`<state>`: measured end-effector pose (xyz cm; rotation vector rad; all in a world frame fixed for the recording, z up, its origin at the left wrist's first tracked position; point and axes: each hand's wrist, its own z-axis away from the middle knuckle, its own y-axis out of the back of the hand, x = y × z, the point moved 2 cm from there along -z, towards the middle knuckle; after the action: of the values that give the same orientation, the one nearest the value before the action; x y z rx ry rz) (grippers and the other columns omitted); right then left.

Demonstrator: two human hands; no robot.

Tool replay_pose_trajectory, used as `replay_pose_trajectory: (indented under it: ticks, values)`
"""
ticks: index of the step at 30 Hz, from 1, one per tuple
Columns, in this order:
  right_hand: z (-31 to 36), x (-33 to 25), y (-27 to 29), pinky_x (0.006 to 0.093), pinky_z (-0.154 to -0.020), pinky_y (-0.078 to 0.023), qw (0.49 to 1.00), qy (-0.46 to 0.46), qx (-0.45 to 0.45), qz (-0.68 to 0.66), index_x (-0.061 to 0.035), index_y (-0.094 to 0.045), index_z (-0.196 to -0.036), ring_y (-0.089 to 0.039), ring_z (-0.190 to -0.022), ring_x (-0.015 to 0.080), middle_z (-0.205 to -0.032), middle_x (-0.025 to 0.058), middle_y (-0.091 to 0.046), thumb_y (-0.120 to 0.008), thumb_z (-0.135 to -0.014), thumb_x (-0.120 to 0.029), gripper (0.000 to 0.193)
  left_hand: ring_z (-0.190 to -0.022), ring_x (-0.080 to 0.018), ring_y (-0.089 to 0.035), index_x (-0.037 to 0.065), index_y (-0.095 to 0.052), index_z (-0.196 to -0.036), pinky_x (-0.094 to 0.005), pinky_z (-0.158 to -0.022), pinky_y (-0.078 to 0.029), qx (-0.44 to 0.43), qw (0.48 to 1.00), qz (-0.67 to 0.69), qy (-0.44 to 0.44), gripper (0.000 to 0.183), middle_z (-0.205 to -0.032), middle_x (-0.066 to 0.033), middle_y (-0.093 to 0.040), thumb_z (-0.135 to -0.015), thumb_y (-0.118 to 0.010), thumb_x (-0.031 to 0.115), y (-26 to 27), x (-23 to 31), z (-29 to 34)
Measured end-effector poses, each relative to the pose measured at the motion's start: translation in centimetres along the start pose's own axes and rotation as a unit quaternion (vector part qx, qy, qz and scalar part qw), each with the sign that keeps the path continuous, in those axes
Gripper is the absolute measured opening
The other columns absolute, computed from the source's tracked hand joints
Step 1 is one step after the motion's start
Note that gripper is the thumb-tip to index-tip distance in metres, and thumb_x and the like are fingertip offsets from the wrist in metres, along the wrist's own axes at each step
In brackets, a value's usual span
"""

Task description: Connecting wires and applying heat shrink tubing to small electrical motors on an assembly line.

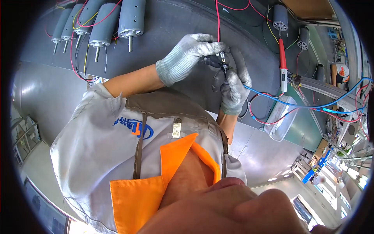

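Both my hands wear grey knit gloves and meet over the dark grey bench mat (171, 23). My left hand (189, 54) pinches a small metal connector (223, 59) where a red wire (217, 19) comes down from above. Something black (212, 62), perhaps a small tool, shows between the two hands. Just below, my right hand (233, 87) closes around the lower end of the connector and a blue wire (280, 100) that runs off to the right. The fingers hide the joint itself.
Several grey cylindrical motors (130, 17) with shafts and coloured leads lie at the top left. A red-handled soldering iron (282, 58) and two more motors (279, 16) lie to the right. A clear plastic tray (282, 117) sits at the mat's right edge.
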<state>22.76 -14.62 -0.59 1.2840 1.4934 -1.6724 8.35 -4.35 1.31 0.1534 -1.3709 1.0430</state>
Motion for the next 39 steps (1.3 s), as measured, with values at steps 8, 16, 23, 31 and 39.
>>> replay_pose_trajectory:
  ticks: [8, 16, 23, 31, 39]
  values:
    - [-0.3, 0.7, -0.5, 0.0254, -0.05, -0.046, 0.997, 0.041, -0.005, 0.071, 0.0101, -0.039, -0.146, -0.06, -0.058, 0.0146, -0.106, 0.0239, -0.071, -0.064, -0.094, -0.014, 0.062, -0.096, -0.0105, -0.066, -0.004, -0.062, -0.124, -0.0253, -0.084, -0.053, 0.001, 0.998, -0.004, -0.059, 0.035, -0.108, -0.0071, -0.071, -0.099, -0.06, 0.02, 0.3, -0.2, -0.2]
    - [-1.4, 1.2, -2.8, 0.0264, -0.07, -0.052, 0.995, 0.027, 0.061, 0.076, 0.0028, -0.038, -0.15, -0.064, -0.079, 0.0132, -0.105, 0.011, -0.068, -0.065, -0.092, -0.003, 0.065, -0.1, -0.0109, -0.065, -0.005, -0.064, -0.118, -0.0248, -0.091, -0.051, 0.05, 0.985, 0.146, -0.076, 0.028, -0.108, -0.007, -0.07, -0.097, -0.062, 0.013, 0.6, -2.6, -1.1]
    - [-3.8, -8.1, 13.2, 0.0421, -0.1, -0.049, 0.747, 0.157, 0.048, 0.644, -0.0003, -0.054, -0.138, -0.063, -0.116, 0.0341, -0.126, 0.0197, -0.065, -0.082, -0.076, -0.019, 0.071, -0.1, -0.0209, -0.065, 0.001, -0.067, -0.108, -0.0315, -0.088, -0.049, 0.052, 0.98, 0.157, -0.11, 0.027, -0.1, -0.0114, -0.07, -0.1, -0.058, 0.025, 4.7, -2.1, -2.1]
    - [-8.2, -7.7, 30.2, 0.0349, -0.085, -0.053, 0.705, 0.087, 0.121, 0.694, -0.0013, -0.06, -0.134, -0.068, -0.09, 0.0251, -0.105, 0.017, -0.072, -0.07, -0.087, -0.007, 0.048, -0.11, -0.0351, -0.061, 0.003, -0.064, -0.104, -0.0469, -0.1, -0.042, -0.006, 0.963, 0.182, -0.199, 0.031, -0.089, -0.0115, -0.067, -0.1, -0.057, 0.032, 7.3, -0.5, 1.3]
    - [-8.5, -13.1, 17.8, 0.0228, -0.084, -0.051, 0.819, -0.081, 0.143, 0.55, 0.0046, -0.06, -0.133, -0.064, -0.093, 0.0096, -0.114, 0.0077, -0.071, -0.07, -0.088, 0.0, 0.047, -0.111, -0.0334, -0.063, 0.004, -0.068, -0.109, -0.0411, -0.082, -0.052, -0.058, 0.956, 0.208, -0.201, 0.032, -0.091, -0.0131, -0.069, -0.095, -0.066, 0.032, 8.5, -0.7, 2.7]
